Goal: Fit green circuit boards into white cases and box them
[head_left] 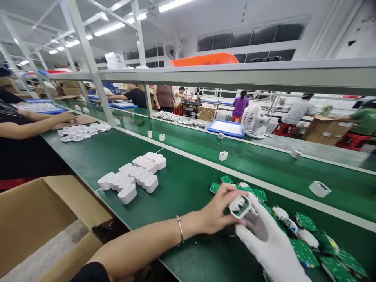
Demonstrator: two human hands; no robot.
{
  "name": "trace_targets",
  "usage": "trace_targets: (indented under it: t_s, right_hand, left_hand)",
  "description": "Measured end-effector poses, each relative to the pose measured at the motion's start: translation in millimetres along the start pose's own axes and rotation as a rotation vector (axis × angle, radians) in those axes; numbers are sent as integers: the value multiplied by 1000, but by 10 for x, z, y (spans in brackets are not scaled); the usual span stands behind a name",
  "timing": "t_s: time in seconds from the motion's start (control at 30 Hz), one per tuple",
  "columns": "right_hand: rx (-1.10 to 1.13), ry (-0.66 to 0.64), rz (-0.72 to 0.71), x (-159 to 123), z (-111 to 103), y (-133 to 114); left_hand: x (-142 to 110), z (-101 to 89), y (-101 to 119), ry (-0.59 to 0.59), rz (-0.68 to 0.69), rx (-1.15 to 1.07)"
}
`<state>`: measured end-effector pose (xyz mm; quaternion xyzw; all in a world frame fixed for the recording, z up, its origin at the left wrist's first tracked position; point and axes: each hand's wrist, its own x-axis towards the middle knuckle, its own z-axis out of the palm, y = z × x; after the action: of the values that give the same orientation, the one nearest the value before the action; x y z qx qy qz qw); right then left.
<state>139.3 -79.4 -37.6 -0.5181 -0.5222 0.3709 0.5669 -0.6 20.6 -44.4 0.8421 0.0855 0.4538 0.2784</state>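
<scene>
My left hand (219,209), bare with a thin bracelet on the wrist, pinches a small white plastic housing (240,206) with parts inside it. My right hand (266,237), in a white glove, is closed on the same housing from the other side. Both hands hover just above the green bench (182,188). A heap of green circuit boards (305,235) with white parts lies right beside and under my hands. To the left, a cluster of several empty white housings (132,176) stands on the bench.
An open cardboard box (38,223) sits at my lower left. A conveyor belt (264,164) behind a white strip carries scattered single white housings (319,188). A desk fan (252,120) and blue tray (225,128) stand beyond. A person's arm (38,123) rests near another white pile at left.
</scene>
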Motion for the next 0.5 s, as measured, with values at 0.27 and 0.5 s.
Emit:
trace_targets:
  t_s: [0.27,0.5]
  right_hand:
    - [-42,0,-224,305,308,-179]
    - [-736,154,-414,675,228,-352]
  left_hand:
    - [-20,-165,-174,192,67,102]
    - [120,-284,-95,135,-19,180]
